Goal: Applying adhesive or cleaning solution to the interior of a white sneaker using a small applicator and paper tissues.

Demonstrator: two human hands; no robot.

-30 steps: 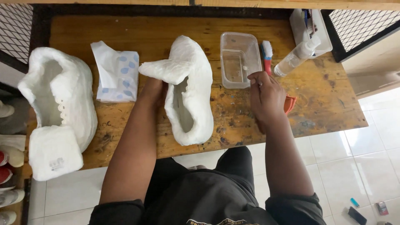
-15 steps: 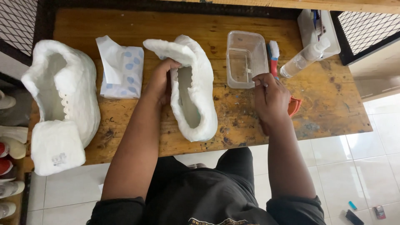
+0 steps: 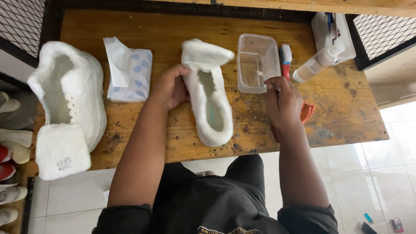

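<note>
right hand [image 3: 282, 102] hides most of orange item [image 3: 307, 111] | shoes [image 3: 9, 152] cropped left

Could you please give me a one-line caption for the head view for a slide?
Left hand grips a tissue-wrapped white shoe on a wooden table; right hand rests beside a clear tub.

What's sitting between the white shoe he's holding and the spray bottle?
Between the white shoe and the spray bottle, the head view shows a clear plastic tub and a toothbrush.

I see open table [image 3: 242, 134] between the white shoe [image 3: 208, 91] and my right hand [image 3: 282, 102]. Ahead, the clear tub [image 3: 257, 63], brush [image 3: 286, 58] and spray bottle [image 3: 318, 63] crowd the right. Left, the tissue pack [image 3: 129, 71] and big wrapped shoe [image 3: 69, 93] block passage.
</note>
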